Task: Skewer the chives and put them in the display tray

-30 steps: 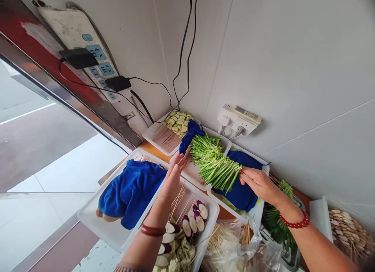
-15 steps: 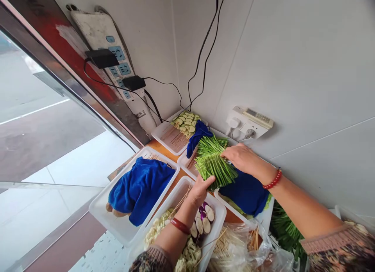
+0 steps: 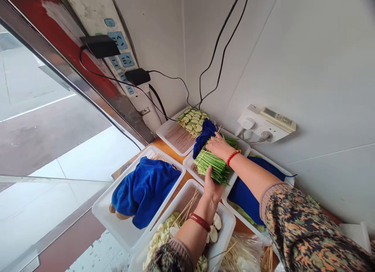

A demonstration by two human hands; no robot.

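Note:
My left hand (image 3: 212, 186) cups the near end of a bundle of green chives (image 3: 213, 164), thumb on top and fingers mostly hidden beneath. The chives lie in a white plastic tray (image 3: 190, 166) toward the back. My right hand (image 3: 220, 145) reaches over the far part of the chives, its fingers bent down beside a small blue cloth (image 3: 204, 138). What its fingertips grip, if anything, is hidden. A thin wooden skewer end (image 3: 219, 129) shows just behind these fingers.
A tray of skewered green slices (image 3: 191, 121) stands at the back. To the left, a larger blue cloth (image 3: 143, 190) covers another tray. Cauliflower (image 3: 159, 235) and eggplant slices (image 3: 215, 229) fill a front tray. Cables (image 3: 216, 57) hang against the wall by sockets (image 3: 265, 131).
My right hand has moved left and away from me, from the chives' right edge to the blue cloth. The chives now sit lower in the tray. The view has shifted slightly.

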